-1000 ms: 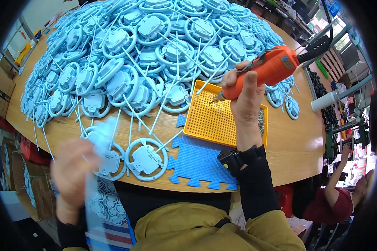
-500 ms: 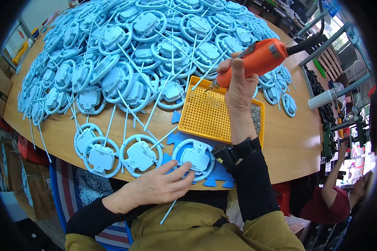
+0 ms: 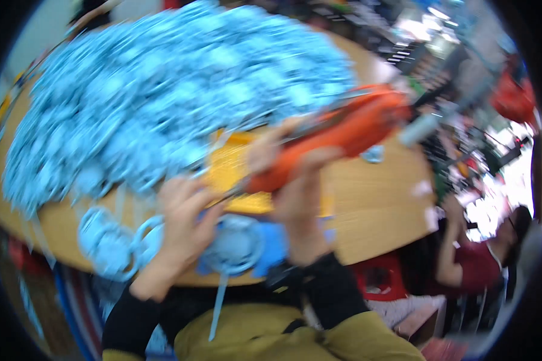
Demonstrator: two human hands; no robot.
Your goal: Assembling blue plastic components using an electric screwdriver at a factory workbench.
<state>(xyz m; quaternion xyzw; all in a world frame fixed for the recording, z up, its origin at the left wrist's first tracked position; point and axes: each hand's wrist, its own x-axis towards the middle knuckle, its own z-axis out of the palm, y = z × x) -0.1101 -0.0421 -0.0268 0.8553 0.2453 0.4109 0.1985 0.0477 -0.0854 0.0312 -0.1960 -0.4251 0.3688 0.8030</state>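
My right hand is wrapped round an orange electric screwdriver, whose bit slants down to the left. Close by the bit's tip is my left hand; motion blurs its fingers, so I cannot tell whether they pinch something or touch the bit. Below the tip, a light-blue plastic ring with a plate in its middle lies on a blue foam mat, its thin stem pointing toward me. The yellow perforated tray behind it is partly covered by my right hand and the screwdriver.
A large heap of like blue rings covers the far and left part of the wooden table. More rings lie left of my left hand. At the right, beyond a red stool, is another person in a dark red top.
The screwdriver has come down and left from over the tray, toward my left hand. My left hand has lifted off the ring on the mat and moved left and up. The whole view has shifted.
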